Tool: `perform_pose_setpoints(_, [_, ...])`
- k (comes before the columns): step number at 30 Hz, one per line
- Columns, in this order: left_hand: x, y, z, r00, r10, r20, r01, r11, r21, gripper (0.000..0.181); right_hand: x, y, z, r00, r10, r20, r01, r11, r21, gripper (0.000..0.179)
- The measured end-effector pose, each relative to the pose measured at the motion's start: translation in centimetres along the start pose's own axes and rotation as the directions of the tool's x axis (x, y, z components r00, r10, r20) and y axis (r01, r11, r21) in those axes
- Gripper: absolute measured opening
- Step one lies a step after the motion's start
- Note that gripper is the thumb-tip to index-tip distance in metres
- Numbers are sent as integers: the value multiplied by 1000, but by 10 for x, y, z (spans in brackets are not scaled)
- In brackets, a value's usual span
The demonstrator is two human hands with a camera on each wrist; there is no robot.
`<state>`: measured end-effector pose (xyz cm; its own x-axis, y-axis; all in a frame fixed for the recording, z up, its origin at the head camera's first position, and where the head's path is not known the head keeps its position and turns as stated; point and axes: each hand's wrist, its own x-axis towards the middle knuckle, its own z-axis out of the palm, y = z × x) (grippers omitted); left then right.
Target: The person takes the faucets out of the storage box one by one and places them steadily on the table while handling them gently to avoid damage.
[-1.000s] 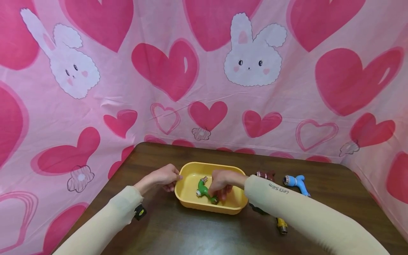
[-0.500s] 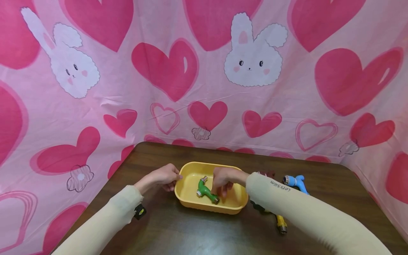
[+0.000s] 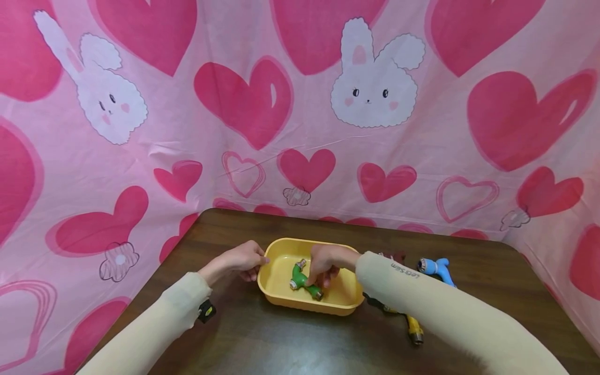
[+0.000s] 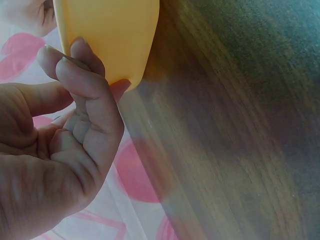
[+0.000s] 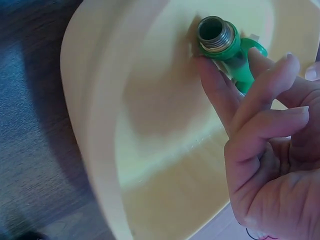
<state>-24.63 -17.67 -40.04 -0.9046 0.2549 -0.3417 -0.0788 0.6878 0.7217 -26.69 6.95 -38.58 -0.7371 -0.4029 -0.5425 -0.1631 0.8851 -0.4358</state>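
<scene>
On the table stands a yellow plastic tub. My left hand holds its left end, with the thumb over the rim and the fingers curled against the outer wall. A green branched pipe fitting with threaded metal ends lies on the tub's floor. Reaching down into the tub, my right hand has thumb and forefinger at the fitting's sides and pinches it. In the right wrist view, the open threaded end of the fitting points toward the camera, and the other fingers are bent and free.
To the right of the tub lie similar fittings: a blue one, a yellow one and a dark red one, partly hidden by my right sleeve. Behind the brown table hangs a pink heart-patterned cloth.
My right hand drew slightly away from the green fitting, then came back left against it. The fitting shifted a little within the tub. My left hand stays on the rim.
</scene>
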Motion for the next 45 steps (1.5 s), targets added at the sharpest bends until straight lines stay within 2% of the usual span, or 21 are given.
perform_pose_setpoints(13, [0, 0, 1, 1000, 4, -7, -4, 1000, -1, 21, 8, -5, 2, 1000, 18, 25, -18, 1000, -4, 31])
perform_pose_setpoints(22, [-1, 1, 1, 1000, 2, -9, -2, 1000, -1, 22, 6, -9, 6, 999, 48, -7, -48, 998, -34, 32])
perform_pose_setpoints(45, [-1, 0, 1, 1000, 11, -7, -11, 1000, 4, 21, 11, -3, 10, 996, 53, -76, -61, 993, -104, 36])
